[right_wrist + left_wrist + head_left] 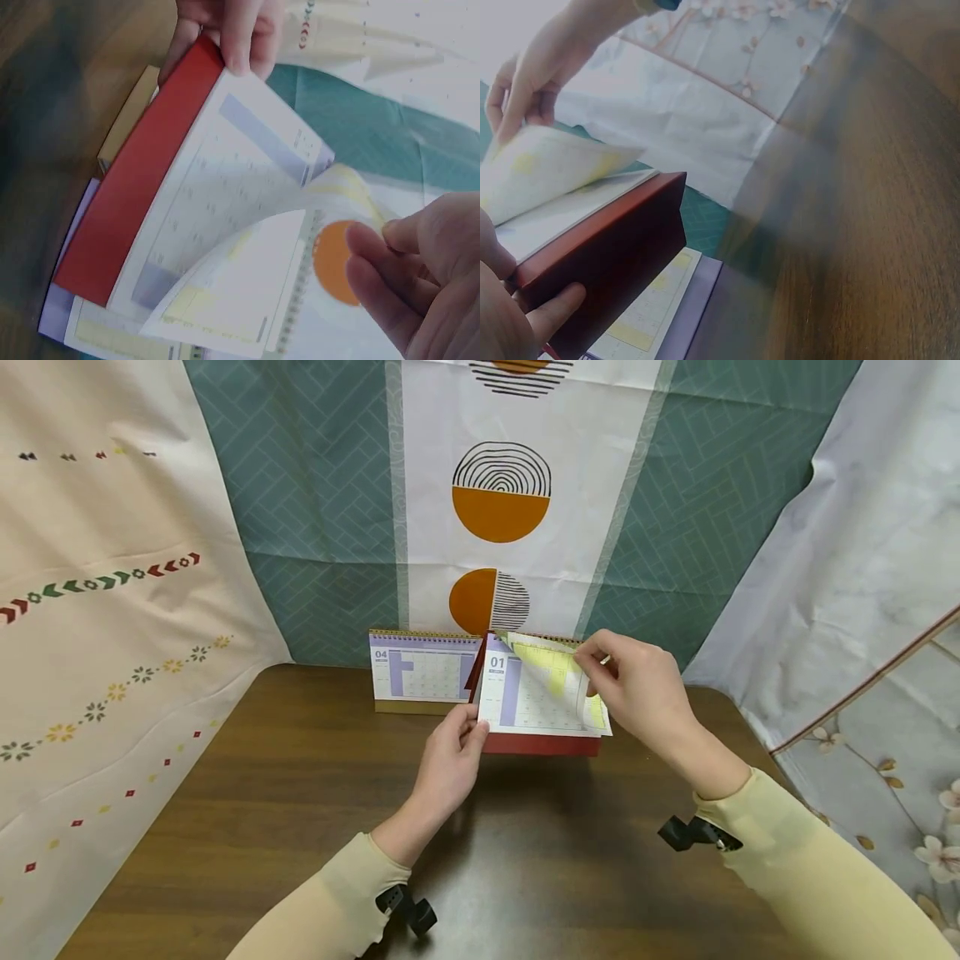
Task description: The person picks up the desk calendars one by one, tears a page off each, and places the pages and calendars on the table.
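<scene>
A red-based desk calendar (542, 745) is held tilted over the back of the table, its 01 page facing me. My left hand (448, 756) grips its lower left corner; in the left wrist view fingers (559, 311) show against the dark red underside. A page (551, 660) with yellow blocks curls up over the 01 page. My right hand (637, 685) pinches this page near its edge, thumb against fingers in the right wrist view. Partly hidden behind to the left stands a second desk calendar (435, 675), showing 04, on a tan base (412, 707).
The brown wooden table (300, 793) stretches out in front of both calendars. A green and white curtain (322, 527) with orange circles hangs right behind them. Patterned cloths hang at the left (112, 627) and right (847, 568).
</scene>
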Motion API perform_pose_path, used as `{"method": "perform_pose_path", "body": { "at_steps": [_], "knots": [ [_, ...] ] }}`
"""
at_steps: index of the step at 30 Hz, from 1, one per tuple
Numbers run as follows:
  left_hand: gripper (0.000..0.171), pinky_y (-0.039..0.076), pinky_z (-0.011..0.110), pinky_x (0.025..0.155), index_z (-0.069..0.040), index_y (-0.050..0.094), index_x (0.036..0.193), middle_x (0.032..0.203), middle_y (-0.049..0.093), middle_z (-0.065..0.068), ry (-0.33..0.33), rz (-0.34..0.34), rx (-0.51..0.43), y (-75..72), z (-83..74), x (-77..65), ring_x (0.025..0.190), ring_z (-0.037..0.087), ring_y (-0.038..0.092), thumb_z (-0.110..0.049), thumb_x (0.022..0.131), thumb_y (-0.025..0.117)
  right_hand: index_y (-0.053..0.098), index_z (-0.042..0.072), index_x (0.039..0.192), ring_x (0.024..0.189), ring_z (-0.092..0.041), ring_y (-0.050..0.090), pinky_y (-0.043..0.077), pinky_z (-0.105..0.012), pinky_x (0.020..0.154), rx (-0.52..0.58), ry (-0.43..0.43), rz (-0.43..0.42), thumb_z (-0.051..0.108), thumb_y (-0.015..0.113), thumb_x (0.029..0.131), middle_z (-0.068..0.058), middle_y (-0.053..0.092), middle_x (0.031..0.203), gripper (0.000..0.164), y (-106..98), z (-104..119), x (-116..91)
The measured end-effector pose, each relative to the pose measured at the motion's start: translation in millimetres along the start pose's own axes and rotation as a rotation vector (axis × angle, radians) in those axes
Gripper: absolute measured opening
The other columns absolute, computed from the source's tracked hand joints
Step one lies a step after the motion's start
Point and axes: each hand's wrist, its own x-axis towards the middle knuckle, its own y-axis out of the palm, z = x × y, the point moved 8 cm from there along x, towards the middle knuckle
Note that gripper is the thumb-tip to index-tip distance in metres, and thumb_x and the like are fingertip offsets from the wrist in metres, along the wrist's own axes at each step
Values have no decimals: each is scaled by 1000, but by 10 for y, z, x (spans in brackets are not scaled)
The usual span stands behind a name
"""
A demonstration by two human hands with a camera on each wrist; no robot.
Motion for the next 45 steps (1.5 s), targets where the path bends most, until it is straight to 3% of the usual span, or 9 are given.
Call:
{"method": "perform_pose_path", "body": {
  "at_steps": [7,18,29,34,41,45],
  "knots": [
    [12,48,30,71,-3,70,122,92,71,4,13,17,56,27,-3,-10,79,17,59,-6,111,65,78,11,101,58,-18,55,42,-38,62,-11,119,-20,6,76,104,-2,70,74,6,-70,-285,69],
    [14,48,30,70,-2,71,122,94,73,3,39,23,106,57,-1,-36,79,17,59,-6,109,67,79,9,103,65,-25,58,42,-43,65,-84,163,25,9,75,105,-7,76,84,4,-171,-495,247],
    [17,49,30,69,-2,71,126,100,75,6,43,33,137,79,-29,-17,80,19,61,-6,109,68,79,9,109,82,-33,66,44,-48,75,-68,288,59,15,69,109,-14,78,97,11,-171,-693,386],
    [17,49,30,69,-3,71,126,99,74,5,41,26,147,77,-23,-1,80,18,60,-6,109,69,78,10,111,86,-34,67,43,-51,79,-90,290,69,19,68,110,-14,79,101,14,-159,-741,445],
    [8,48,32,70,-5,69,116,93,70,4,47,-14,131,-10,15,34,78,18,58,-4,109,68,71,1,120,88,-34,59,42,-44,71,-123,485,-38,27,56,116,-21,71,108,30,-523,-1211,442],
    [9,48,33,70,-7,69,117,93,70,3,30,-20,126,-35,29,18,78,19,58,-5,109,68,70,0,124,87,-32,57,41,-41,66,-142,513,-32,28,55,116,-21,71,111,33,-621,-1355,411]
  ]
}}
